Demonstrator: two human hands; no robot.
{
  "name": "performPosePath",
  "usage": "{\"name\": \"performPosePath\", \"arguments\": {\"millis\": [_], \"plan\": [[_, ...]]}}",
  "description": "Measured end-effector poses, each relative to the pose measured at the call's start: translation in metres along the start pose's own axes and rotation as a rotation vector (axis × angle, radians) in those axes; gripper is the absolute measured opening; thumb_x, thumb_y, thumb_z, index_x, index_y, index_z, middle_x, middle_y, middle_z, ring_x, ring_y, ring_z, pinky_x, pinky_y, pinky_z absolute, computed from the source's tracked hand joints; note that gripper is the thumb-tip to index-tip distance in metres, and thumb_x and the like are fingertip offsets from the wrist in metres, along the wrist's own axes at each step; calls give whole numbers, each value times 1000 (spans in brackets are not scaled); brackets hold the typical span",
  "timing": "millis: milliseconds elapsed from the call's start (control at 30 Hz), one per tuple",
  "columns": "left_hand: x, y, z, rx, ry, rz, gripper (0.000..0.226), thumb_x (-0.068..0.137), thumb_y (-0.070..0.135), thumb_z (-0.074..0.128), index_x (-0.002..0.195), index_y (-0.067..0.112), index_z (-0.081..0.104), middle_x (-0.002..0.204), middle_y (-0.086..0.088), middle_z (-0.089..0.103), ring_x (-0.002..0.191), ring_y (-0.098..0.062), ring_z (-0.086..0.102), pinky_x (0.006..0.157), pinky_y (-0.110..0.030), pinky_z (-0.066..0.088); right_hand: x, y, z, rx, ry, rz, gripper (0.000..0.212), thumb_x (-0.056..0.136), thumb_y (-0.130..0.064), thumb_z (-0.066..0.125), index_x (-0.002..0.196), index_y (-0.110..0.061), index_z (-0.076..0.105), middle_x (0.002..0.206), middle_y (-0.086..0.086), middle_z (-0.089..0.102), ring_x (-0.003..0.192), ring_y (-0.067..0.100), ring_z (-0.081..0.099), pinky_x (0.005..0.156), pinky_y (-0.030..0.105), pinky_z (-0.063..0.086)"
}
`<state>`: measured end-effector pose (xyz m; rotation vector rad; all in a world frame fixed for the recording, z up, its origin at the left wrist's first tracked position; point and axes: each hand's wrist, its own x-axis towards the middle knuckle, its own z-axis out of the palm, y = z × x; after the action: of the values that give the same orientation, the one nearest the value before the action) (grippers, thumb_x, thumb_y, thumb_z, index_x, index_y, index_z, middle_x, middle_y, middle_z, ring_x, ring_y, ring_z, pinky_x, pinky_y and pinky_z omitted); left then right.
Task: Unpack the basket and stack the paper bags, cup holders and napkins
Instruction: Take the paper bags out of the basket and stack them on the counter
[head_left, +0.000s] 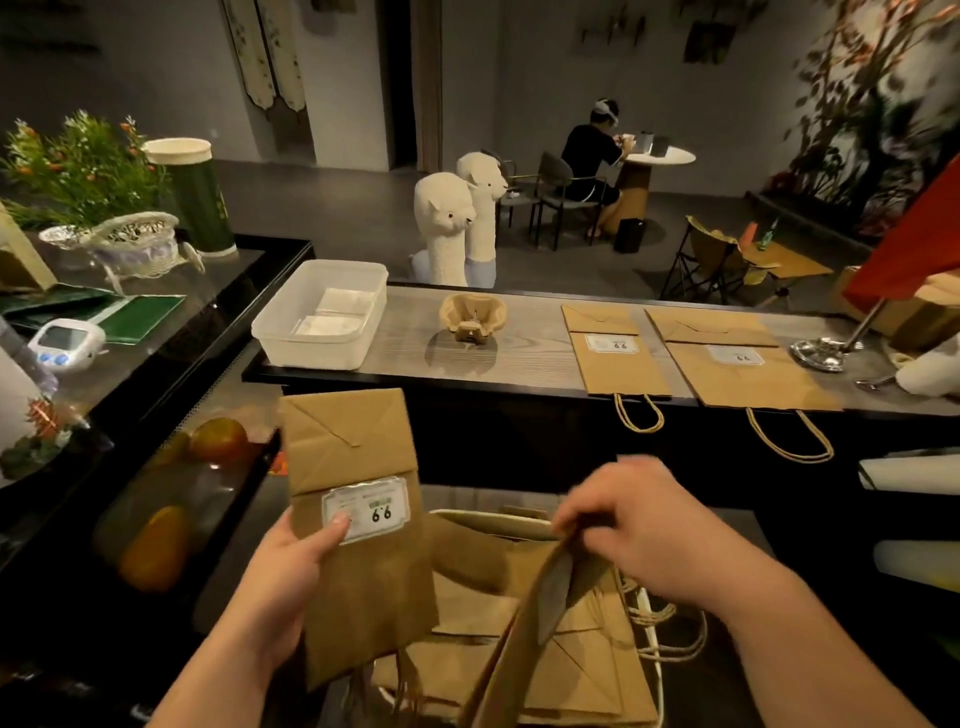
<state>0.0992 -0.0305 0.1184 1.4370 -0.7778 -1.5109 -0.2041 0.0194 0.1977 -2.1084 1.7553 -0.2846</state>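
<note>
My left hand (288, 558) grips a folded brown paper bag (353, 519) with a white label, held upright above the basket. My right hand (631, 525) pinches the top edge of another brown bag (540, 623) that stands tilted among more folded bags (587, 670) lying in the basket, whose pale rim (488, 517) shows behind them. On the wooden counter ahead lie a narrow paper bag (618, 358) and a wider paper bag (748, 369), side by side, with their handles hanging over the front edge. A pulp cup holder (472, 317) sits left of them. A white plastic tub (322, 317) holds napkins (337, 312).
A metal stand (826, 348) with a red flag is at the counter's right end. A glass display case (171, 499) with fruit is on my left, with a timer (65, 343) and plants on top. Two alpaca figures (462, 228) stand beyond the counter, and a person sits at a far table.
</note>
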Motion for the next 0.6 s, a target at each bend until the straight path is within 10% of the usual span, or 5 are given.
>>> {"name": "performPosePath", "arguments": {"millis": [100,367,500,600], "plan": [[-4,4,15,137,-182,-85,23,98,16,63,121,20,63,101,-13,79,93,-34,77,89,-56,58,20,-21,15,-287,134,-198,12,94,-37,64,99,-47,68,110,-23,58,130,8,36,122,54,-1],[-9,0,65,180,-331,-89,58,109,50,27,136,14,63,122,-9,71,88,-20,78,82,-39,61,67,-27,56,-219,352,-409,29,86,-26,75,114,-34,70,147,4,45,146,28,20,117,54,17],[-16,4,66,383,-380,186,30,93,38,65,119,23,68,106,-5,79,94,-25,77,85,-51,62,86,-26,52,-158,533,-300,78,73,-51,83,139,-31,46,146,4,38,140,27,27,115,49,27],[-9,6,61,101,-223,182,22,91,22,70,113,26,67,102,-8,79,87,-27,77,77,-49,61,85,-18,42,212,539,-42,91,73,-66,72,147,-31,33,150,-2,33,140,18,27,116,37,26]]}}
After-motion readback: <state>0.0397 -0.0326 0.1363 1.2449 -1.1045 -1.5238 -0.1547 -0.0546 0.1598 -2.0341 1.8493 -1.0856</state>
